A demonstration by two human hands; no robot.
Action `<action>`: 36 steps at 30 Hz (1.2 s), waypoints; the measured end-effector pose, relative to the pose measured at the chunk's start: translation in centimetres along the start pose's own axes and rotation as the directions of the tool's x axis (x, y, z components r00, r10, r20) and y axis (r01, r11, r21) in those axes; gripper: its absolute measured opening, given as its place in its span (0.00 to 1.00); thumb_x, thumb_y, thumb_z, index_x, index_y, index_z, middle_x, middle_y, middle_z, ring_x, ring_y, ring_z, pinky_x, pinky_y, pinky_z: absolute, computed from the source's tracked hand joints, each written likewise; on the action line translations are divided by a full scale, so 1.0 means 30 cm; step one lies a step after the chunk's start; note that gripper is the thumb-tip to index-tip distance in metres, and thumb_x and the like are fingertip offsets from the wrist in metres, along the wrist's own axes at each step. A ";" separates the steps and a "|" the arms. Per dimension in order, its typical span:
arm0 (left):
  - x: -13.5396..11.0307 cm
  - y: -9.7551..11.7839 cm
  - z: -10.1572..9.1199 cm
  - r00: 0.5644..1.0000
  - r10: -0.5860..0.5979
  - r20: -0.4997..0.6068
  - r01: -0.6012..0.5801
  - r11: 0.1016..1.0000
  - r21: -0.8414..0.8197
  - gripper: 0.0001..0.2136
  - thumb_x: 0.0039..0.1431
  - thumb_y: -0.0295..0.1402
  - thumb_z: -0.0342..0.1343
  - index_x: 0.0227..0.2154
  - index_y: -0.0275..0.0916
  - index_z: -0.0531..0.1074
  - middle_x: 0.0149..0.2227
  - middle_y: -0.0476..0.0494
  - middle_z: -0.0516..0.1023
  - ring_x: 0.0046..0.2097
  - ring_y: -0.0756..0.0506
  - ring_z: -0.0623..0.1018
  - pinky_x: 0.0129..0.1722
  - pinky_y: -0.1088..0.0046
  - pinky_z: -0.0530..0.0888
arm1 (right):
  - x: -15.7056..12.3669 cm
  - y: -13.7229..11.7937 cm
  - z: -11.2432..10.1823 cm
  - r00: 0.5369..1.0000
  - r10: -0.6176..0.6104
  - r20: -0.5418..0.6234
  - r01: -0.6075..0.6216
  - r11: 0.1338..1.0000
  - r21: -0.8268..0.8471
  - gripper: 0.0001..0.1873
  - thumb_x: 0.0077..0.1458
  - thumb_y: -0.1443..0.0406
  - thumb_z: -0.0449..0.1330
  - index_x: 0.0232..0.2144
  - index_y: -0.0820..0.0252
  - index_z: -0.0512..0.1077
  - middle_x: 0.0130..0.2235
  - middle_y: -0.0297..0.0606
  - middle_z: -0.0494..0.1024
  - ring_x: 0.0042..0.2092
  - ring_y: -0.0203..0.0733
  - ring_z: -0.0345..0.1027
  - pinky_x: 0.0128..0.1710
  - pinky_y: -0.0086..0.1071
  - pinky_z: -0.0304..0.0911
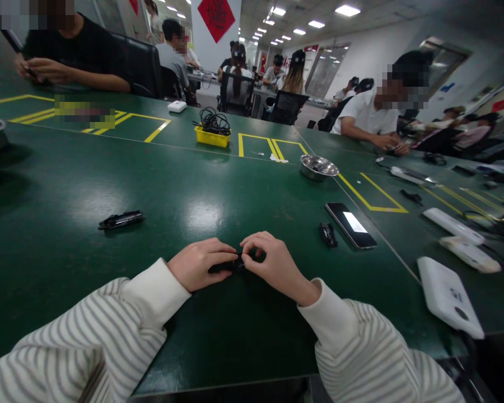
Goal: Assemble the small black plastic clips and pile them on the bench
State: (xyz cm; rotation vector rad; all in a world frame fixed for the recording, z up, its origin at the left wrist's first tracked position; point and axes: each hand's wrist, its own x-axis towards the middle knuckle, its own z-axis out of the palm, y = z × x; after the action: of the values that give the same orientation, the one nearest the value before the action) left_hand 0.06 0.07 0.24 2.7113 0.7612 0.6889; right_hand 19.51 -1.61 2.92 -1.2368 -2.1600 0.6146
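Note:
My left hand (199, 263) and my right hand (273, 266) meet low on the green table (109, 190), both curled around a small black part (229, 264) that lies between them. The left fingers wrap over its left end. On the right hand, thumb and forefinger pinch the part's right end. Most of the part is hidden under the fingers. Striped white sleeves cover both forearms.
A black clip-like piece (121, 219) lies to the left, a small black piece (328, 234) and a phone (351, 225) to the right. A steel bowl (318, 167), a yellow bin of cables (212, 133) and white devices (449, 295) sit farther out. Other people sit around the tables.

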 end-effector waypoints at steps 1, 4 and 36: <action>0.000 0.000 0.000 1.000 -0.004 0.003 0.004 1.000 0.002 0.11 0.51 0.30 0.52 0.39 0.37 0.70 0.39 0.42 0.74 0.38 0.46 0.73 0.36 0.70 0.71 | 0.000 0.001 0.005 1.000 -0.008 0.016 0.007 1.000 0.027 0.02 0.45 0.69 0.56 0.23 0.61 0.68 0.35 0.37 0.73 0.38 0.36 0.63 0.34 0.29 0.60; 0.000 0.000 0.000 1.000 -0.004 0.006 0.004 1.000 0.000 0.12 0.51 0.30 0.52 0.39 0.37 0.70 0.39 0.42 0.73 0.38 0.46 0.72 0.36 0.71 0.71 | 0.003 0.005 0.015 0.998 -0.019 0.060 0.014 0.997 0.070 0.02 0.44 0.69 0.56 0.22 0.60 0.68 0.38 0.36 0.73 0.41 0.37 0.63 0.37 0.30 0.59; -0.008 -0.008 0.003 0.999 0.035 -0.034 -0.034 0.999 0.022 0.11 0.52 0.30 0.52 0.39 0.35 0.69 0.39 0.41 0.73 0.39 0.47 0.72 0.37 0.71 0.72 | -0.001 0.006 0.034 0.998 -0.011 0.059 0.011 1.000 0.009 0.03 0.44 0.69 0.59 0.22 0.60 0.72 0.36 0.35 0.75 0.40 0.37 0.64 0.41 0.33 0.59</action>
State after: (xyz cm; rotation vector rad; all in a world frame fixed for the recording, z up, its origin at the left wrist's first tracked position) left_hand -0.17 0.13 -0.01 2.7446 0.7354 0.7410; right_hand 18.94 -1.66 2.05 -1.2158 -2.2085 0.6631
